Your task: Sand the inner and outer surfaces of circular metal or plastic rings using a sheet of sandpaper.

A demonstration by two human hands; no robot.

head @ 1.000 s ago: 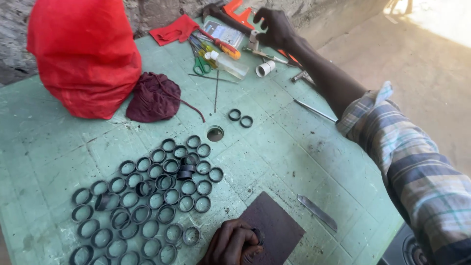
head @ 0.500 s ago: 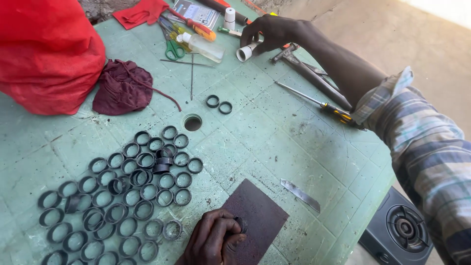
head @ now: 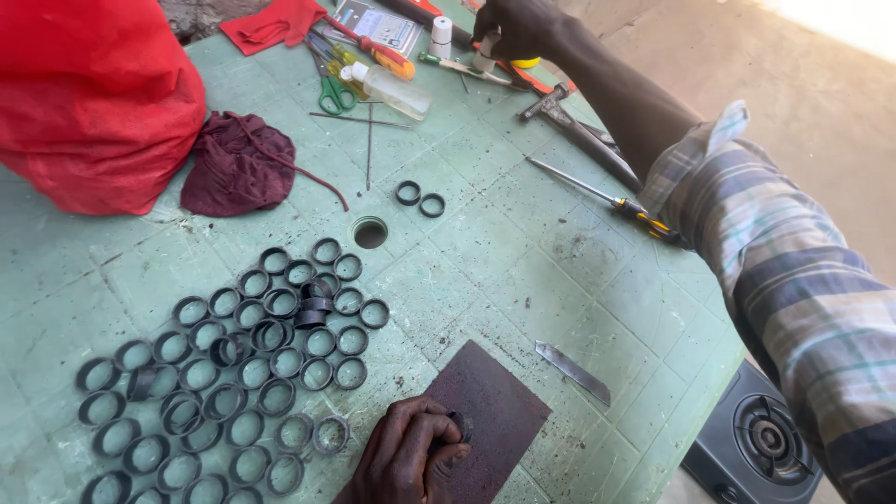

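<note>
My left hand (head: 406,462) is at the near edge of the table, fingers closed on a small black ring (head: 459,426) pressed against a dark brown abrasive sheet (head: 495,411). My right hand (head: 518,26) reaches to the far side of the table, its fingers closed around the top of a small white cylinder (head: 484,61) that stands among tools. A second white cylinder (head: 441,37) stands just left of it. Several black rings (head: 233,369) lie in rows to the left of my left hand, and two more rings (head: 419,199) lie apart near the table's middle.
On the green table (head: 523,252) are a red bag (head: 93,103), a maroon cloth (head: 238,163), green-handled scissors (head: 331,89), a clear bottle (head: 392,89), a screwdriver (head: 607,201), a hammer (head: 574,126) and a metal blade (head: 572,371). A round hole (head: 370,232) is in the tabletop. A small stove (head: 765,439) stands below right.
My right hand picked up the white cylinder that was lying on its side and now holds it upright among the far tools. The view shifted. My left hand stays on the abrasive sheet.
</note>
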